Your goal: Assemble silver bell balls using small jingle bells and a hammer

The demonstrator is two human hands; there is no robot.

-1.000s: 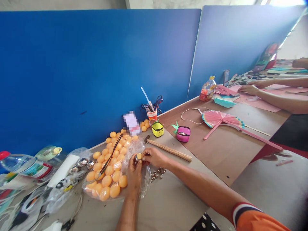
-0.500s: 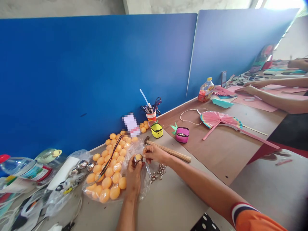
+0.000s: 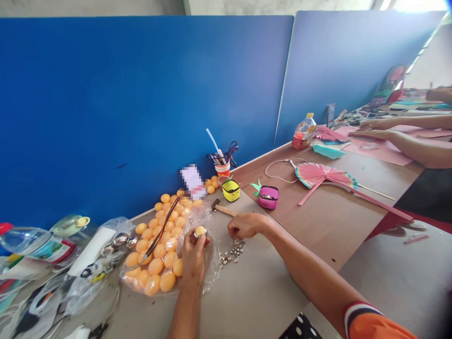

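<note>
My left hand [image 3: 195, 254] is closed around a ball [image 3: 201, 230], whose upper face is pale orange inside a shiny silver ring. Beside it, my right hand [image 3: 243, 226] hovers just above a heap of small silver pieces [image 3: 237, 249], fingers curled together; whatever they may hold is hidden. Behind the right hand lies a hammer [image 3: 225, 210], its handle partly covered by that hand. A clear plastic bag with many orange balls [image 3: 155, 266] spreads to the left of my left hand. Several silver-covered balls [image 3: 121, 239] rest farther left.
A yellow basket [image 3: 230, 191] and a magenta one [image 3: 269, 197] stand behind the hammer. A cup of tools [image 3: 222, 168] is by the blue partition [image 3: 141, 94]. Bottles [image 3: 38, 242] crowd the left. At right are a pink paper fan [image 3: 323, 175] and another person's arms [image 3: 406, 141].
My right hand has left the ball and moved right, over the small silver pieces. The ball in my left hand now shows its pale orange face.
</note>
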